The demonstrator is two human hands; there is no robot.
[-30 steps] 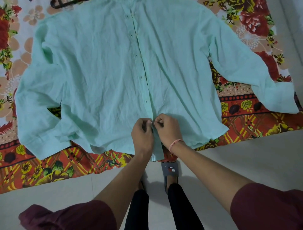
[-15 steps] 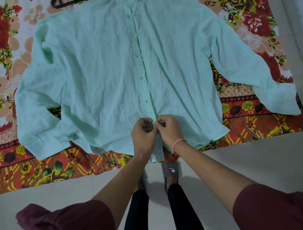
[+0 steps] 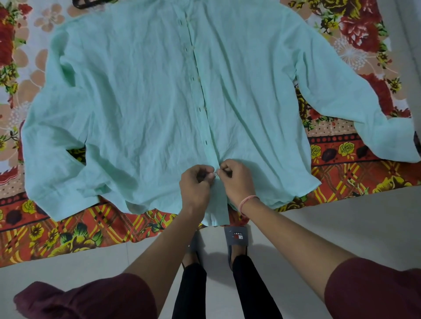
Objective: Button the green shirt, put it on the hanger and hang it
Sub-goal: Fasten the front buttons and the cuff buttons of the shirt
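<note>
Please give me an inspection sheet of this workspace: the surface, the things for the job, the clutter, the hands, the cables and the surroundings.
Surface: floral bedsheet in red, yellow and cream, spread flat.
Job's things: green shirt lies front up, sleeves spread, hem over the near edge; the placket above the hands looks unfastened. Dark hanger just past the collar, mostly out of frame.
Clutter: nothing seen.
Hands: left hand and right hand pinch the placket near the hem, working a button.
Cables: nothing seen.
Surroundings: pale tiled floor; the person's feet in slippers stand at the edge.
</note>
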